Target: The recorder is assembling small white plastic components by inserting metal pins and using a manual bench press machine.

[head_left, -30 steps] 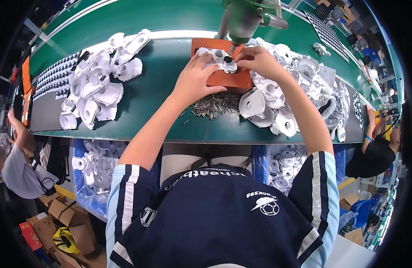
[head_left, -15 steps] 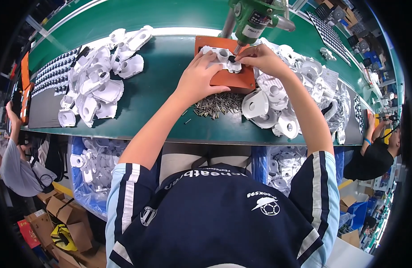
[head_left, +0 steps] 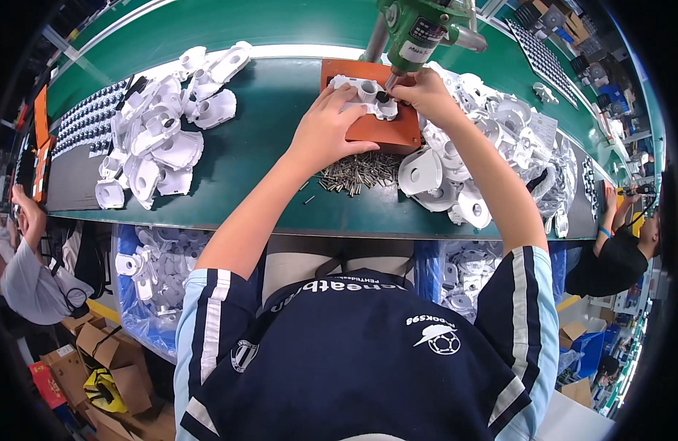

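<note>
A white plastic housing (head_left: 367,90) with round openings sits on an orange block (head_left: 386,134) on the bench. My left hand (head_left: 328,126) presses on the housing's left side, fingers over its top and thumb spread toward the block's front. At its right end, next to a small black piece (head_left: 383,96), my right hand (head_left: 425,93) is closed in a pinch beside the tip of a green drill-press-like machine (head_left: 420,37). What those fingers hold, if anything, is hidden. In front of the block lies a heap of small metal pins (head_left: 359,173).
Piles of white housings lie left (head_left: 162,140) and right (head_left: 500,121) of the block. Trays of small dark parts (head_left: 89,121) stand at far left. Below the bench edge are blue-lined bins (head_left: 144,323) of white parts. Other people work at both sides.
My right hand has shifted slightly up along the machine's tip, its fingers drawn closer together. My left hand and the housing stay put. At far left, another person's hand has moved.
</note>
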`<state>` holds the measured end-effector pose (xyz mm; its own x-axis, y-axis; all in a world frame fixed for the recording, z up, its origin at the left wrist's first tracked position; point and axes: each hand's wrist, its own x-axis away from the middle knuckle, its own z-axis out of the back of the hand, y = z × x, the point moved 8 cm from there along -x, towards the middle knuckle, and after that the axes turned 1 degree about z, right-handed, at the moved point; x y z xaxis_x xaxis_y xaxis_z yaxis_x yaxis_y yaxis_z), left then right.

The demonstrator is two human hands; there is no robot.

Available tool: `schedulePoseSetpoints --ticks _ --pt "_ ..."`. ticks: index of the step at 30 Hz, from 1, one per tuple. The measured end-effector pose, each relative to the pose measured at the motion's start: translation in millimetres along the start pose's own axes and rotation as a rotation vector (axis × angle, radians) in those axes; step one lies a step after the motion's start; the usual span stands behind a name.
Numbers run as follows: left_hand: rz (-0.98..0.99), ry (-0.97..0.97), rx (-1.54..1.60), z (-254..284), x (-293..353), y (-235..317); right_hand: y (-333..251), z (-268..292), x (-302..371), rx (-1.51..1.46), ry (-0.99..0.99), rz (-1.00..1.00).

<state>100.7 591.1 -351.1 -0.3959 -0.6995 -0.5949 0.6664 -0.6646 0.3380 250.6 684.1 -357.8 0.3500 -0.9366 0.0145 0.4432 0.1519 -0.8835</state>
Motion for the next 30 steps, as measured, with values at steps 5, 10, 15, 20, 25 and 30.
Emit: schedulePoseSetpoints --ticks 5,10,15,20,25,30 --pt "-0.003 0.004 0.001 0.8 0.2 -0.5 -4.8 0.1 2.6 -0.041 0.081 0.074" --pt "0.008 0.006 -0.001 2.6 0.5 -0.1 -12.2 -1.3 8.3 0.002 0.103 0.072" --pt "-0.004 0.007 0.001 1.7 0.0 0.4 0.2 -1.5 3.8 -0.029 0.113 0.066" --pt "-0.003 0.006 0.001 1.0 0.1 0.0 -0.1 -1.4 2.2 -0.021 0.138 0.167" --pt "-0.005 0.032 0.007 1.7 0.7 -0.1 0.7 -1.3 2.6 0.006 0.106 0.122" --pt "0.008 0.049 0.018 3.7 0.3 -0.5 -4.1 -1.9 6.5 0.042 0.122 0.088"
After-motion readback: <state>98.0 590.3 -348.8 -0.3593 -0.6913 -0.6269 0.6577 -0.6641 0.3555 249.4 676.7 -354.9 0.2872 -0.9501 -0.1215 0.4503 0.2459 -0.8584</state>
